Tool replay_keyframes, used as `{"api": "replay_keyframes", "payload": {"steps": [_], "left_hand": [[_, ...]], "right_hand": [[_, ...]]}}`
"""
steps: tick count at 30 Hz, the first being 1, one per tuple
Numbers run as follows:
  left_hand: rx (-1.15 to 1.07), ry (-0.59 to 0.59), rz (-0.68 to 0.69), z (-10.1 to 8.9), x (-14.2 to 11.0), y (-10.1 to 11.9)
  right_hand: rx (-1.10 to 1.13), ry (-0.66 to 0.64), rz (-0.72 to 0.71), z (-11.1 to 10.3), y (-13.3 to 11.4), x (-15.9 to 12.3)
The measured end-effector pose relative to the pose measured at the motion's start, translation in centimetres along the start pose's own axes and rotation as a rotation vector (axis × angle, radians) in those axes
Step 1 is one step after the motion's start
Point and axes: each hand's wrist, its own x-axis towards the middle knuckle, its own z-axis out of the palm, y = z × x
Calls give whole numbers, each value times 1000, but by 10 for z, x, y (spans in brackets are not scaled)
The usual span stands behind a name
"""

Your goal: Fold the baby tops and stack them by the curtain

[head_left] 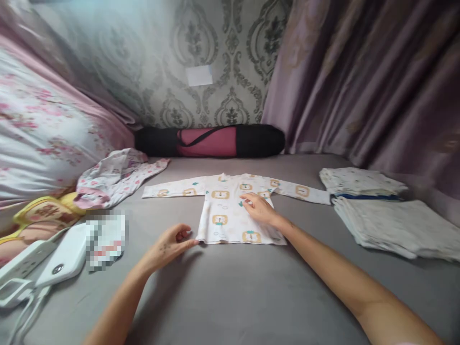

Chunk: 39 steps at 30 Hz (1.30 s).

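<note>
A white long-sleeved child's shirt [232, 206], printed with tan lion faces and green leaves, lies flat with both sleeves spread sideways. At its lower left corner is my left hand [168, 247], its thumb stretched to the hem and its curled fingers apart from the thumb. Over the shirt's middle right, my right hand [259, 208] has its fingers loosely bent and touches or hovers just above the cloth. Nothing is visibly gripped in either hand. The right hand and forearm cover part of the shirt's right side.
Folded pale cloths [391, 223] are stacked at right. On the left lie a crumpled pink-and-white garment [115, 177], a white power bank [66, 254], a power strip [23, 261] and cables. A black-and-maroon roll bag [210, 142] lies along the wall.
</note>
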Motion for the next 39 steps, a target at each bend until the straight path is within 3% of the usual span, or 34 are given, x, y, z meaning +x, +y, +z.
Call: {"api": "replay_keyframes", "payload": {"steps": [5, 8, 10, 15, 19, 26, 32, 39], "left_hand": [[200, 123, 141, 19, 1, -4], [250, 164, 215, 24, 4, 1], [272, 197, 252, 28, 5, 7], [295, 255, 255, 36, 4, 19], [232, 297, 204, 39, 4, 25], [183, 269, 381, 31, 6, 30], [221, 246, 438, 14, -1, 15], [273, 115, 438, 6, -8, -4]], "right_hand": [[-150, 115, 293, -47, 20, -91], [-199, 94, 448, -58, 16, -121], [-217, 65, 474, -57, 8, -131], [-276, 41, 437, -43, -17, -141], [-285, 0, 356, -45, -21, -150], [-198, -154, 195, -60, -10, -154], [-233, -165, 59, -59, -6, -154], [-387, -183, 27, -61, -4, -153]]}}
